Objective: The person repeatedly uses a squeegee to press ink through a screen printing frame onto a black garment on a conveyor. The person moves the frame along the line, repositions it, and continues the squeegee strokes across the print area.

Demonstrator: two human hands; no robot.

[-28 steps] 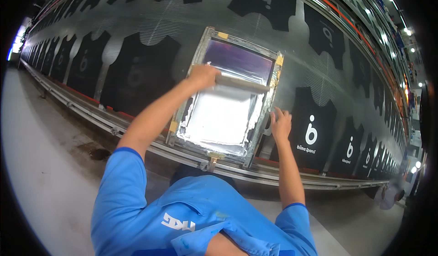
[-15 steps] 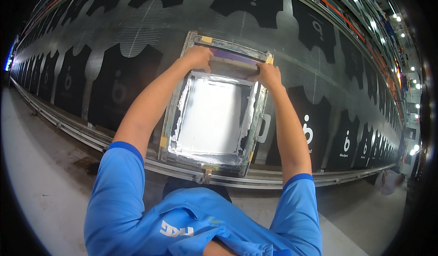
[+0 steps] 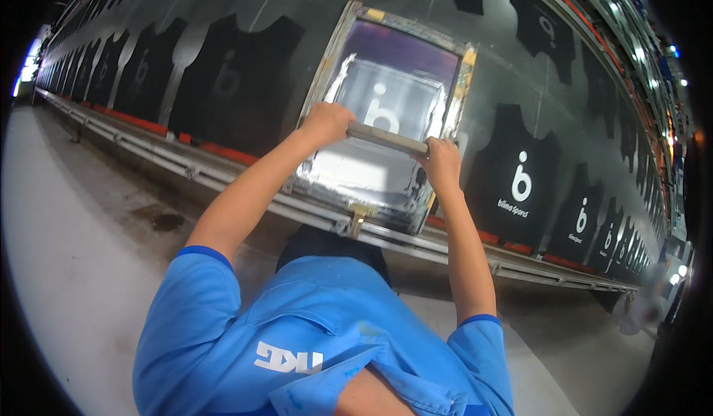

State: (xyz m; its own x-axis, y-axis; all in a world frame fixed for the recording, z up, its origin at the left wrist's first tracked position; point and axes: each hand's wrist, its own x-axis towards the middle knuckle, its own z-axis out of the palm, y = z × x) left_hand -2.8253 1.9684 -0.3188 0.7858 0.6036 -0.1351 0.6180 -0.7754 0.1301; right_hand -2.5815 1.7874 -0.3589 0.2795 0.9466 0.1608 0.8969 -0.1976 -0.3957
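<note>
Both hands are closed round a squeegee (image 3: 388, 139) that lies across the middle of a screen-printing frame (image 3: 416, 30). My left hand (image 3: 327, 124) grips its left end; my right hand (image 3: 442, 165) has the right end, fingers wrapped over it. Thick white ink (image 3: 356, 169) covers the mesh on my side of the squeegee. Beyond it the mesh is wiped thin, and a white rounded design (image 3: 380, 109) shows through, with a purple strip (image 3: 405, 50) at the far end. Under the frame, the table surface and any garment are hidden.
Black garment pieces (image 3: 241, 82) lie in rows on the long grey table, with faint designs on the left. To the right, pieces (image 3: 512, 167) bear bright white prints. A metal rail (image 3: 182, 167) runs along the near edge, where a bracket (image 3: 358, 221) meets the frame.
Both hands have drawn the squeegee from the frame's far end toward me, to about its middle. The design now shows behind it, where white ink lay before. My view has shifted too.
</note>
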